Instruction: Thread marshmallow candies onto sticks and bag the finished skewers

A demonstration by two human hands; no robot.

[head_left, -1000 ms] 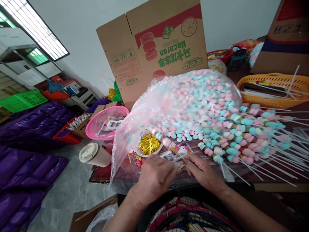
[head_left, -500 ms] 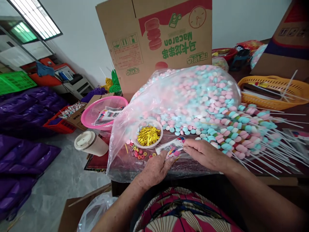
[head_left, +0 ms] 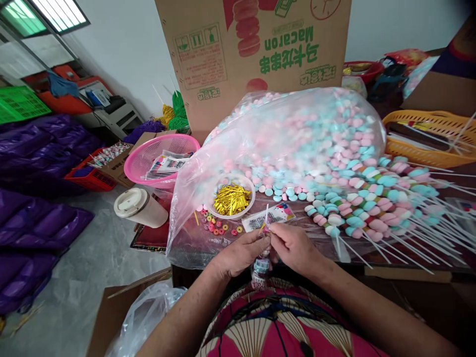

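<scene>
My left hand [head_left: 240, 254] and my right hand [head_left: 293, 246] meet at the table's near edge, fingers pinched together. Between them hangs a wrapped marshmallow skewer [head_left: 261, 265], its white stick pointing up past my fingertips. A small gold twist tie shows at the pinch. Just beyond my hands lies a stack of printed wrapper bags [head_left: 268, 217]. A white bowl of gold twist ties [head_left: 231, 200] stands to the left of it. Finished pink, blue and white marshmallow skewers [head_left: 375, 208] lie piled to my right.
A big clear bag of loose marshmallows [head_left: 297, 139] fills the table's middle, with a Macaron carton [head_left: 253, 54] behind. Small coloured candy rings [head_left: 217, 227], a pink basket [head_left: 159, 158], a lidded cup [head_left: 139, 208] and an orange basket [head_left: 427, 136] surround the work spot.
My hands have drawn back from the wrapper stack to the table edge and come together. A wrapped skewer now hangs between them. The view has tilted slightly downward.
</scene>
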